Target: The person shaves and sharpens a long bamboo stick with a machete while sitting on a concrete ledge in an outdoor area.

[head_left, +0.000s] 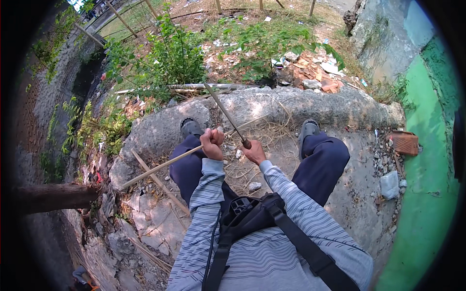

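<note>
My left hand (212, 143) is closed around a long, pale bamboo stick (162, 166), which slants from low at the left to a thin far end beyond my hands. In my right hand (253, 153) is the dark handle of a long knife (222, 107). Its blade points away and to the left, crossing the stick just past my left fist; I cannot tell whether the edge touches it. Thin curly bamboo shavings (279, 127) lie on the ground between my feet. A second bamboo strip (160, 181) rests on the ground by my left leg.
Ahead runs a low concrete kerb (310, 104), with leafy plants (177, 60) and rubble behind it. A green wall (420, 194) borders the right, near a reddish brick (405, 143) and a white lump (389, 185). A tree trunk (56, 198) juts in from the left.
</note>
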Demonstrator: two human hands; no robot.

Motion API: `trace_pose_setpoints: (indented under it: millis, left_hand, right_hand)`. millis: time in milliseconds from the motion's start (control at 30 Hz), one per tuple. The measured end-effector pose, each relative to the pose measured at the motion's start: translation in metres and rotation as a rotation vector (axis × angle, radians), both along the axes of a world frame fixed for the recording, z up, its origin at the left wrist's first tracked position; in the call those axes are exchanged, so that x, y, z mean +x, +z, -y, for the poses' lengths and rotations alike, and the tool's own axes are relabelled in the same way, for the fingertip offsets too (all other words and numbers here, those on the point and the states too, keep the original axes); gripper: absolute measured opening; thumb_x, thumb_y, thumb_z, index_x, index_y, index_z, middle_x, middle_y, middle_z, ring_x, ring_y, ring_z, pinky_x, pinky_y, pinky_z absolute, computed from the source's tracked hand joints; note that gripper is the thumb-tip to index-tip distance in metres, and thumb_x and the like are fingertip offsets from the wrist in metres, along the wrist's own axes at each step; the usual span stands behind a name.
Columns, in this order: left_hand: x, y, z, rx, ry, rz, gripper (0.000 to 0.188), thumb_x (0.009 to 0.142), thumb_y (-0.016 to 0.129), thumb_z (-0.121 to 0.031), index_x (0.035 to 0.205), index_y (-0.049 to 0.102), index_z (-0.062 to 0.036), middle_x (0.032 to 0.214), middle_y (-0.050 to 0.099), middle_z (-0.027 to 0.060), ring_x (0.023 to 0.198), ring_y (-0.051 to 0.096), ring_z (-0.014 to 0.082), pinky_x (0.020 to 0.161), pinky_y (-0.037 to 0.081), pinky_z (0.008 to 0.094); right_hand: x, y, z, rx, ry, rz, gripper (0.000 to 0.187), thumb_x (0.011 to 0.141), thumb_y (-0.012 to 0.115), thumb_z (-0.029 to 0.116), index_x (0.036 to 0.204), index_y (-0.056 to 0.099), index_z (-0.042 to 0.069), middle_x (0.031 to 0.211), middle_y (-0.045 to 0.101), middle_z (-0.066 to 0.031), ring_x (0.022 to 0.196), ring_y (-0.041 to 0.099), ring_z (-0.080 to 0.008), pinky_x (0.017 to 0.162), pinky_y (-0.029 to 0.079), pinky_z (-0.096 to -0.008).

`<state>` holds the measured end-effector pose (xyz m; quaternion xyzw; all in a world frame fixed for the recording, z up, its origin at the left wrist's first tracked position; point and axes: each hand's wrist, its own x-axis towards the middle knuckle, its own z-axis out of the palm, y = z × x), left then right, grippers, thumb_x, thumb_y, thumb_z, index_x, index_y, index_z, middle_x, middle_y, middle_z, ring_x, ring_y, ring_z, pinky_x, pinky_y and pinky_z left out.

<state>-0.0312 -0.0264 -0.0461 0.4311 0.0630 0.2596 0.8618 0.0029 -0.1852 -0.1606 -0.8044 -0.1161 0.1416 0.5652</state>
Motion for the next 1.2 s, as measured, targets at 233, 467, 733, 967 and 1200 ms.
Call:
trace_pose_setpoints:
  millis: [233,467,733,967,1200]
  left_hand:
    - [0.005,-0.005,-0.003,-0.043,0.026,-0.007,0.047,0.097,0.041,-0.031,0.058,0.021,-0.0135,0.051,0.017,-0.0029,0.045,0.014,0.0102,0.048,0.022,0.0299]
    - [0.000,0.002,-0.004,-0.021,0.040,-0.030,0.046,0.097,0.041,-0.029,0.059,0.020,-0.0142,0.052,0.017,-0.0024,0.045,0.015,0.0111,0.050,0.024,0.0311]
    - [0.001,0.006,0.002,-0.051,0.002,-0.036,0.045,0.096,0.041,-0.029,0.060,0.017,-0.0159,0.052,0.016,-0.0023,0.046,0.014,0.0117,0.051,0.025,0.0320]
    - [0.002,0.001,-0.003,-0.016,0.004,-0.034,0.045,0.096,0.040,-0.029,0.058,0.019,-0.0155,0.051,0.015,-0.0026,0.046,0.014,0.0113,0.050,0.025,0.0324]
    - [-0.001,0.008,0.002,0.071,-0.051,-0.009,0.044,0.097,0.039,-0.028,0.059,0.021,-0.0136,0.052,0.016,-0.0027,0.046,0.014,0.0105,0.049,0.022,0.0316]
  right_hand:
    - [0.011,-0.013,0.016,-0.087,-0.084,-0.083,0.033,0.078,0.068,0.027,0.071,0.058,-0.004,0.061,0.058,-0.0157,0.057,0.053,-0.0233,0.061,0.044,-0.0406]
    - [0.005,0.004,0.000,-0.013,0.099,-0.008,0.031,0.076,0.069,0.028,0.076,0.061,-0.001,0.066,0.060,-0.0165,0.061,0.057,-0.0268,0.064,0.046,-0.0409]
    - [0.022,-0.056,0.029,-0.047,-0.046,-0.279,0.029,0.078,0.069,0.025,0.071,0.059,-0.001,0.055,0.054,-0.0097,0.055,0.057,-0.0229,0.057,0.045,-0.0406]
    - [0.005,-0.010,0.013,-0.091,-0.007,0.019,0.028,0.077,0.068,0.026,0.078,0.062,-0.001,0.069,0.063,-0.0189,0.063,0.060,-0.0331,0.064,0.047,-0.0411]
    - [0.017,-0.021,0.019,-0.117,0.039,0.041,0.028,0.077,0.068,0.027,0.076,0.062,-0.001,0.067,0.062,-0.0172,0.061,0.058,-0.0296,0.063,0.046,-0.0410]
